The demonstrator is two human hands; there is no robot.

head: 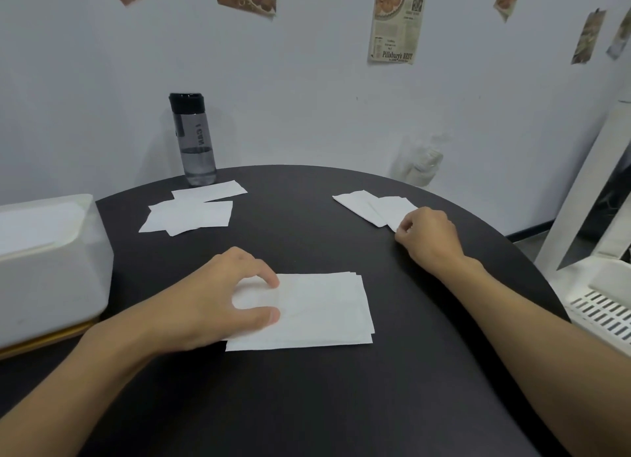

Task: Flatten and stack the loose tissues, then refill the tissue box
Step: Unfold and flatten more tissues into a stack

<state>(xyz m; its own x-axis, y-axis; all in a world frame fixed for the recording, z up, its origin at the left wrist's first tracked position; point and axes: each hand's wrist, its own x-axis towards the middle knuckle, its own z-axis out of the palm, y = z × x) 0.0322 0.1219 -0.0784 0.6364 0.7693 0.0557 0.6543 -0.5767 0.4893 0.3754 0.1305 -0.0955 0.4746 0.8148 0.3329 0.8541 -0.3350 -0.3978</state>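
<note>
- While my left hand (211, 299) pins the stack (321, 313) at 6 o'clock with its fingertips so nothing slides, my right hand (426, 234) pinches a loose tissue (386, 207) at 2 o'clock.
- The tissue box (51, 258) sits at 9 o'clock, close for refilling.

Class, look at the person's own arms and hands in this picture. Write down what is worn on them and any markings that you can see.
The left hand and right hand wear no gloves and no visible rings. The left arm and right arm are uncovered as far as the frame shows: no sleeves, watch, bracelet or markings. The visible left thumbnail looks short and unpainted.
</note>
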